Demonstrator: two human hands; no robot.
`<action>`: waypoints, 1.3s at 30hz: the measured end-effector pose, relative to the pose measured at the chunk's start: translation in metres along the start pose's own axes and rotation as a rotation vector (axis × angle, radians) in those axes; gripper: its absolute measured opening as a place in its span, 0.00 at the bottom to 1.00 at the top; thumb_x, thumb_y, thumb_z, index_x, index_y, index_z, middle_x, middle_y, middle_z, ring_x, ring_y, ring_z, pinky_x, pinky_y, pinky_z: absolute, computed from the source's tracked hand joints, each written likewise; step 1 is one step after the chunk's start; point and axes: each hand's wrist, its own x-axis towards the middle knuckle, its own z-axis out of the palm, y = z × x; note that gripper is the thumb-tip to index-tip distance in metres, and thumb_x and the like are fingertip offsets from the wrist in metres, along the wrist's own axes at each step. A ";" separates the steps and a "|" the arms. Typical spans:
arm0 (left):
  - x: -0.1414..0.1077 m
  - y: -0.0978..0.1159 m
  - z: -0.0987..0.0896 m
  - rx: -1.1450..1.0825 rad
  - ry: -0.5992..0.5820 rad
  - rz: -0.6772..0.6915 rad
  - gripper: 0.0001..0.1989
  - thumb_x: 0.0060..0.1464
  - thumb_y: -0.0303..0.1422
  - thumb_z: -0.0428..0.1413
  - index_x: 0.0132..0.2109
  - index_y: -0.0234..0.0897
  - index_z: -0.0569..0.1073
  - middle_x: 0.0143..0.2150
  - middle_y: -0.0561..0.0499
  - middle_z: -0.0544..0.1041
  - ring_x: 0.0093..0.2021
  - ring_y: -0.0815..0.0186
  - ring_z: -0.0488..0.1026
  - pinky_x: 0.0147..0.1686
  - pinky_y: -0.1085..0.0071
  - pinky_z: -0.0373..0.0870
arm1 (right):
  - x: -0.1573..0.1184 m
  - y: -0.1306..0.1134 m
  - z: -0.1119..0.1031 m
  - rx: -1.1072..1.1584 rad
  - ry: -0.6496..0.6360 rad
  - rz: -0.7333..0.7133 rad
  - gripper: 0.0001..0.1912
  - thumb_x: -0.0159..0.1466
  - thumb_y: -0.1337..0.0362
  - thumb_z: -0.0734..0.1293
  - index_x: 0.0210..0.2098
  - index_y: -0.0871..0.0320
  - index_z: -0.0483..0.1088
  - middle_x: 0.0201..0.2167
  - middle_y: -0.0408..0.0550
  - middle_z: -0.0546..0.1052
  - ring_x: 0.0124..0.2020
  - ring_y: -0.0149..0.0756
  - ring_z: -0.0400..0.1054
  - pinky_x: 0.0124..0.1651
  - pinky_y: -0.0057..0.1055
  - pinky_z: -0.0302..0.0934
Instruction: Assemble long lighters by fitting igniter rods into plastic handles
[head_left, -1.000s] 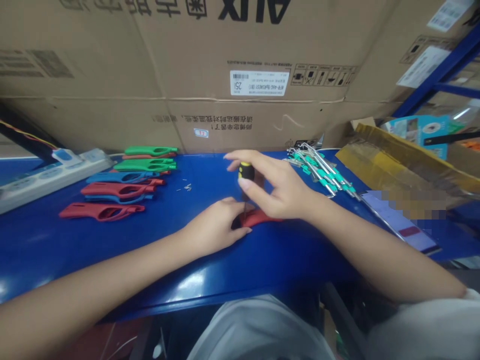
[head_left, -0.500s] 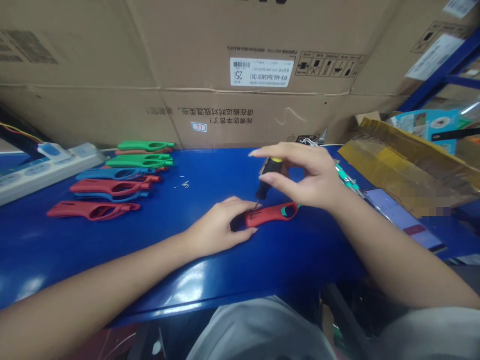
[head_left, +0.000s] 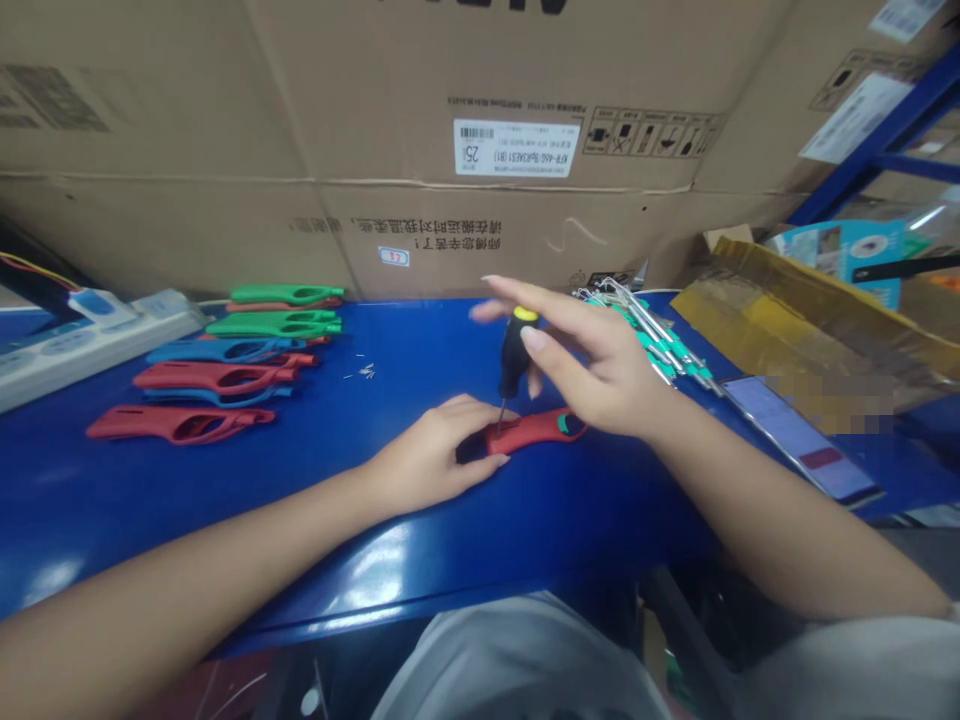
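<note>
Beyond the red lighter casing [head_left: 529, 432], a cardboard carton [head_left: 225, 120] is stood; beneath it, the blue bench [head_left: 525, 530] is spread. The casing's near-left end is clamped in the left hand's [head_left: 424, 455] grip. Above the casing, the right hand's [head_left: 604, 370] grip is closed on a black-and-yellow screwdriver [head_left: 514, 358], slightly tilted. Left of the casing, tiny screws [head_left: 366, 371] are scattered.

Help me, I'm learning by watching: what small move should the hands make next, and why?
Probably a twist of the screwdriver by the right hand: its thumb is on the handle, the shaft reaches down to the red casing, and the left hand steadies the casing's end.
</note>
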 end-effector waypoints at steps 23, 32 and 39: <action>0.000 0.000 0.000 0.020 -0.009 0.007 0.16 0.62 0.31 0.60 0.57 0.37 0.74 0.52 0.47 0.80 0.51 0.60 0.75 0.54 0.61 0.71 | 0.001 0.003 -0.003 0.150 -0.073 0.072 0.19 0.73 0.53 0.61 0.56 0.57 0.72 0.42 0.47 0.82 0.28 0.26 0.72 0.33 0.26 0.69; 0.000 0.000 0.000 0.026 -0.010 0.016 0.17 0.62 0.31 0.60 0.57 0.36 0.74 0.49 0.46 0.80 0.48 0.61 0.76 0.51 0.63 0.72 | -0.004 -0.001 0.004 0.063 -0.038 0.034 0.22 0.74 0.56 0.59 0.64 0.56 0.66 0.46 0.48 0.81 0.29 0.28 0.72 0.38 0.31 0.71; 0.001 0.000 0.000 0.020 -0.005 0.000 0.18 0.61 0.31 0.60 0.57 0.39 0.74 0.51 0.46 0.80 0.50 0.59 0.76 0.54 0.60 0.72 | -0.004 0.003 0.004 -0.005 -0.003 -0.053 0.21 0.75 0.58 0.56 0.62 0.58 0.67 0.48 0.52 0.79 0.39 0.34 0.74 0.42 0.33 0.70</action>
